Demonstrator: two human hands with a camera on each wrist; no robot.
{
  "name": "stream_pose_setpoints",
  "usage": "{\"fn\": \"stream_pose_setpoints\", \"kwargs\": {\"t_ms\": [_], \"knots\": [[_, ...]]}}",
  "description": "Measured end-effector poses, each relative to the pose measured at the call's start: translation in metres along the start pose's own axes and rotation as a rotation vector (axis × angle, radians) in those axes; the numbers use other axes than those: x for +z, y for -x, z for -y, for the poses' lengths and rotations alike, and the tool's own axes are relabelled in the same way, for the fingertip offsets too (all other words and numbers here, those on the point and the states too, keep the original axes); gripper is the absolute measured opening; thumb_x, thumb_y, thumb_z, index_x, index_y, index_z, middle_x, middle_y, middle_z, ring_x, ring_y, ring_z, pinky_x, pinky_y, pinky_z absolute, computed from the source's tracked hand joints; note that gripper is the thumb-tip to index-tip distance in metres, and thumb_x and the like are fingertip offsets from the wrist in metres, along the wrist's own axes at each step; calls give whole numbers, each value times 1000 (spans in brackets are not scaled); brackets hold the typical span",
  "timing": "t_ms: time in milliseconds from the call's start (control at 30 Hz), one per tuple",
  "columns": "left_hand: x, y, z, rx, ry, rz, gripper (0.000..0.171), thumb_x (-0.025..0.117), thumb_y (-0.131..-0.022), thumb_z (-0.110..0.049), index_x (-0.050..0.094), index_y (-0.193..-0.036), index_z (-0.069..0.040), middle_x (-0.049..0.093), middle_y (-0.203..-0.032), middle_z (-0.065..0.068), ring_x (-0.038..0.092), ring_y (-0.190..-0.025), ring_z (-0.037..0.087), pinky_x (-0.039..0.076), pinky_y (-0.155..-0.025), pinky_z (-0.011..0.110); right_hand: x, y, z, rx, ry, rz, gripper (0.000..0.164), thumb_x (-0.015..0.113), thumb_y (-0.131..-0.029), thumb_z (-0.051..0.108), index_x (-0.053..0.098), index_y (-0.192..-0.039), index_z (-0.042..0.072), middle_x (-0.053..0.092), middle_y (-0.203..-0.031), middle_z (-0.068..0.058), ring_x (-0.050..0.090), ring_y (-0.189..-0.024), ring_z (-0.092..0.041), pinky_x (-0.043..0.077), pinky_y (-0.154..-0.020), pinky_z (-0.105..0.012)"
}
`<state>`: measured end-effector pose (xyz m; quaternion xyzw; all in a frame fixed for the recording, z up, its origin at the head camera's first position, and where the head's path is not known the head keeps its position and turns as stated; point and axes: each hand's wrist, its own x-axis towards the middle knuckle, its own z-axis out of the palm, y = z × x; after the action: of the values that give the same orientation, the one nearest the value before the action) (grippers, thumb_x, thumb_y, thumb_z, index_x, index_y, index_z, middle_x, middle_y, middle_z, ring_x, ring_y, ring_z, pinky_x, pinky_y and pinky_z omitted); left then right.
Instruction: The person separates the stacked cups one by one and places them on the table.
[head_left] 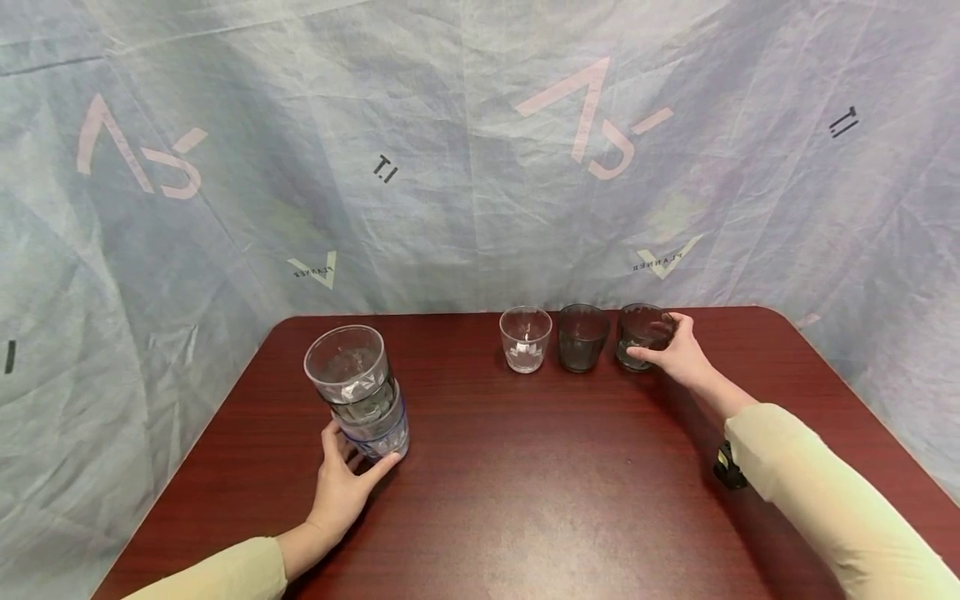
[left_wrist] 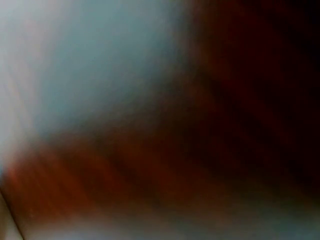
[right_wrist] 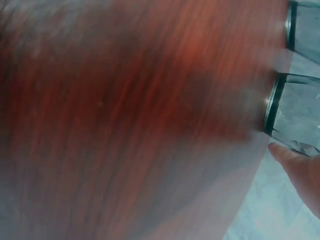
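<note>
At the table's left stands a leaning stack of nested glasses: a clear glass (head_left: 347,362) on top, a greyish one below it, and a glass with a blue band (head_left: 386,437) at the bottom. My left hand (head_left: 339,492) grips the bottom glass, thumb on its near side. At the back right, my right hand (head_left: 681,357) holds a dark tinted glass (head_left: 637,329), thumb in front and fingers behind. In the right wrist view the thumb lies along the side of that glass (right_wrist: 297,110). The left wrist view is too blurred to show the hand's grip.
Left of the held dark glass, another dark tinted glass (head_left: 582,337) and a clear glass (head_left: 526,337) stand in a row near the back edge. The reddish-brown table (head_left: 510,483) meets a hanging grey-blue cloth (head_left: 450,217) with printed marks.
</note>
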<state>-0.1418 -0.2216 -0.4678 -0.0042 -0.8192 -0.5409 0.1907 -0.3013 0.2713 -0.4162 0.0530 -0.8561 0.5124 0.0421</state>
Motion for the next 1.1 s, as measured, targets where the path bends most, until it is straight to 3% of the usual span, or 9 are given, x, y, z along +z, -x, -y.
{"fn": "stream_pose_setpoints", "kwargs": {"t_ms": [200,367,467,667,833,1100], "knots": [[0,2,-23,-7,2,5,85,82,-74,3,25,-137,-2,48,-131,26,51,-120,38,39,-87,6,-1,-1,1,-2,45,-5,98,76,-86,20,1,-144,-7,25,-145,-35,26,-135,-46,28,-106,-57],[-2,6,-39,13,-15,8,81,80,-75,6,25,-135,3,48,-127,30,51,-118,43,39,-87,6,-4,-1,12,-57,38,-59,107,77,-85,21,-5,-150,-1,16,-152,-32,16,-140,-45,19,-110,-59],[-2,5,-35,12,-16,9,82,81,-76,4,24,-135,3,47,-128,29,51,-118,43,42,-90,13,-3,-1,26,-123,-21,-100,104,77,-85,17,-2,-152,3,16,-155,-28,12,-143,-40,15,-113,-56],[-1,0,-7,-29,-6,14,89,84,-75,-2,23,-140,-5,47,-133,23,50,-122,35,44,-97,37,11,-2,65,-258,-121,-134,96,77,-83,8,10,-151,3,24,-154,-21,16,-144,-29,13,-116,-46],[-2,0,0,-7,10,18,89,85,-76,-8,23,-140,-7,46,-135,21,50,-122,34,44,-97,43,35,0,100,-361,-241,-80,89,73,-82,-6,15,-149,-1,28,-152,-21,19,-143,-30,13,-117,-44],[-2,0,0,-14,9,23,89,85,-76,-8,23,-140,-7,45,-136,21,49,-123,34,44,-98,46,86,11,154,-502,-352,75,83,70,-79,-18,23,-145,-3,34,-150,-19,29,-140,-27,23,-114,-47]]}}
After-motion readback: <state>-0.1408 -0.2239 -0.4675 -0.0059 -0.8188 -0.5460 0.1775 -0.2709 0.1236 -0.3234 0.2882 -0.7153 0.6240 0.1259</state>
